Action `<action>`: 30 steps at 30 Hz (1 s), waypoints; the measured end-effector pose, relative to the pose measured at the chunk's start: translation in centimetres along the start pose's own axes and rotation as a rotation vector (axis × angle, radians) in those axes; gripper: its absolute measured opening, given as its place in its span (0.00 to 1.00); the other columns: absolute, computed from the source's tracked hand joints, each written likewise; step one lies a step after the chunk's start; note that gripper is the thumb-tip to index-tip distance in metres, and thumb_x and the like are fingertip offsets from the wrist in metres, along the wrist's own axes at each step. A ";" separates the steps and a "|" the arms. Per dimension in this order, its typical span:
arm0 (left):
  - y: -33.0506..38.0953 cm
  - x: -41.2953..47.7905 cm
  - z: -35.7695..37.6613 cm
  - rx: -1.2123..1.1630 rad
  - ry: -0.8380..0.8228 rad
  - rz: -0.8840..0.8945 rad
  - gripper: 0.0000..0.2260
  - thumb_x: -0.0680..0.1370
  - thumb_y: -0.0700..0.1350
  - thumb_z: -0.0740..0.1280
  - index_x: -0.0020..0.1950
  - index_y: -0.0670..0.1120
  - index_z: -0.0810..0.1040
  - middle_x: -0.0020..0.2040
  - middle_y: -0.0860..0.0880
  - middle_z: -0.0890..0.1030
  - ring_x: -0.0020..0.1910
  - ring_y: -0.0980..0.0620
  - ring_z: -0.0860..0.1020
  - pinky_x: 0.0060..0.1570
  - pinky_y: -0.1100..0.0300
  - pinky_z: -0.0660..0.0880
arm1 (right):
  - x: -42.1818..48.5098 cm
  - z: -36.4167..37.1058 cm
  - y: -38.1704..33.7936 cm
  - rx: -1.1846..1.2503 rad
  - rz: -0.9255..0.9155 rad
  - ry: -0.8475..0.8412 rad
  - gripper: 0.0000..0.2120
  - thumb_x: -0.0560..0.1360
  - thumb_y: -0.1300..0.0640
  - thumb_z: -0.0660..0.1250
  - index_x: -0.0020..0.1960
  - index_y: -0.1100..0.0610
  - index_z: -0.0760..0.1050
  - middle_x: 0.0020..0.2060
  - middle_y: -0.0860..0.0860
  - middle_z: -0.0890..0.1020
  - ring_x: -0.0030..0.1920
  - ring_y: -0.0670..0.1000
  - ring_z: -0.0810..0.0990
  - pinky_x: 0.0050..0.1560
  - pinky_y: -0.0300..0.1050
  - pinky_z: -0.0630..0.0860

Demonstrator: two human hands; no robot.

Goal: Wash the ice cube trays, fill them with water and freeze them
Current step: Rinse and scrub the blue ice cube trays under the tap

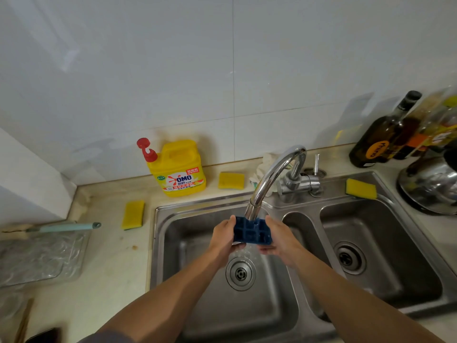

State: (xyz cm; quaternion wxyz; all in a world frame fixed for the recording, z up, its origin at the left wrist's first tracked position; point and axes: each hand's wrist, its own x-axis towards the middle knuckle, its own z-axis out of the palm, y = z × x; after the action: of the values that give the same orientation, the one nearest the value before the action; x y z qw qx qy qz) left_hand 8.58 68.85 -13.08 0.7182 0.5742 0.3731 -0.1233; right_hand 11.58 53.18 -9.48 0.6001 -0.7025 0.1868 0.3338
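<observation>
A dark blue ice cube tray [251, 231] is held over the left basin of the steel sink [158, 243], right under the spout of the chrome faucet [272, 174]. My left hand [223, 237] grips its left end and my right hand [279, 237] grips its right end. The tray faces up with its cells showing. Water drips from the tray's underside toward the drain [240, 273].
A yellow dish soap jug [179, 169] stands behind the sink. Yellow sponges lie at the left [133, 214], beside the jug [231, 180] and on the sink rim [361, 188]. Bottles [380, 137] and a steel kettle [430, 186] crowd the right; a clear tray [42, 256] sits left.
</observation>
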 end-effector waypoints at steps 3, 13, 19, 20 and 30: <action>-0.5 0.6 -0.2 -0.014 0.044 -0.022 0.15 0.85 0.53 0.58 0.55 0.45 0.80 0.50 0.43 0.84 0.49 0.45 0.83 0.43 0.52 0.84 | -0.1 0.3 -0.2 -0.041 -0.045 -0.048 0.16 0.86 0.46 0.54 0.56 0.54 0.76 0.53 0.60 0.83 0.52 0.60 0.84 0.50 0.54 0.83; -0.6 -0.2 -0.1 -0.023 -0.048 -0.094 0.17 0.85 0.56 0.54 0.59 0.47 0.78 0.52 0.43 0.85 0.52 0.45 0.83 0.43 0.54 0.81 | 0.3 -0.5 0.4 0.084 0.034 -0.017 0.21 0.85 0.43 0.56 0.62 0.58 0.77 0.53 0.62 0.83 0.49 0.61 0.84 0.46 0.53 0.82; 0.1 -0.6 0.5 0.119 -0.105 0.124 0.16 0.86 0.52 0.55 0.57 0.47 0.79 0.52 0.41 0.83 0.51 0.46 0.82 0.40 0.59 0.79 | 0.2 -0.8 0.7 0.128 0.170 -0.066 0.28 0.82 0.33 0.56 0.63 0.56 0.77 0.55 0.63 0.83 0.46 0.63 0.83 0.43 0.52 0.81; 0.2 -0.6 0.5 0.135 -0.111 0.149 0.15 0.86 0.52 0.56 0.56 0.46 0.79 0.52 0.41 0.83 0.51 0.46 0.83 0.40 0.60 0.79 | 0.2 -0.8 0.8 0.132 0.180 -0.075 0.30 0.81 0.32 0.55 0.63 0.56 0.77 0.53 0.63 0.84 0.43 0.61 0.83 0.41 0.50 0.81; -0.5 -0.9 -1.4 0.201 -0.088 0.145 0.15 0.86 0.51 0.56 0.57 0.46 0.80 0.51 0.43 0.84 0.50 0.45 0.83 0.42 0.58 0.80 | -0.7 -0.8 0.7 0.108 0.130 -0.171 0.23 0.84 0.42 0.57 0.61 0.60 0.77 0.39 0.58 0.79 0.29 0.50 0.74 0.30 0.42 0.72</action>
State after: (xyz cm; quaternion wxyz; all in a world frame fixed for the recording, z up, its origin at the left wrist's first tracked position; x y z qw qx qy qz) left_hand 7.06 69.78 -12.94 0.6797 0.6628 0.2846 -0.1331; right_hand 10.83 52.18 -9.43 0.6280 -0.6247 0.1978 0.4199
